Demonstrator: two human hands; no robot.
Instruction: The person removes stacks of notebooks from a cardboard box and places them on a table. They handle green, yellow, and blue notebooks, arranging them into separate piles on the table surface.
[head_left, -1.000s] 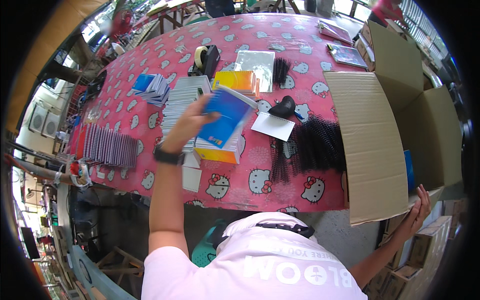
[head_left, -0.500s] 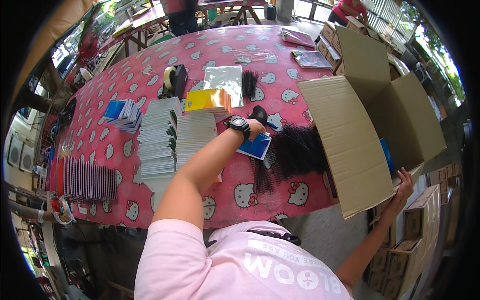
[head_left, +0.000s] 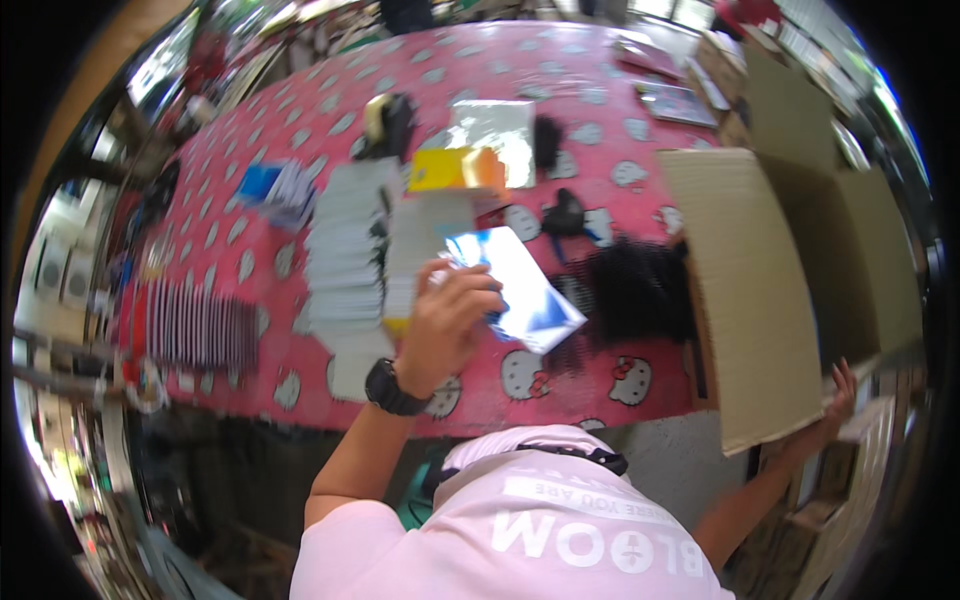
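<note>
My left hand, with a black watch on its wrist, grips the edge of a small blue notebook. The notebook is raised and tilted over the table, its cover washed out by glare. At the lower right my right hand rests by the edge of a large open cardboard box, fingers stretched upward. Behind the notebook lies a small black tool. A heap of black binding coils sits between the notebook and the box.
Stacks of white notebooks stand left of centre, with yellow-covered notebooks behind. A tape dispenser, blue notebooks and a row of bound books lie farther left. The pink patterned tablecloth ends near me.
My left hand has lifted the blue notebook off the table and drawn it toward me, tilting it. My right hand stays at the box. The whole view has shifted slightly.
</note>
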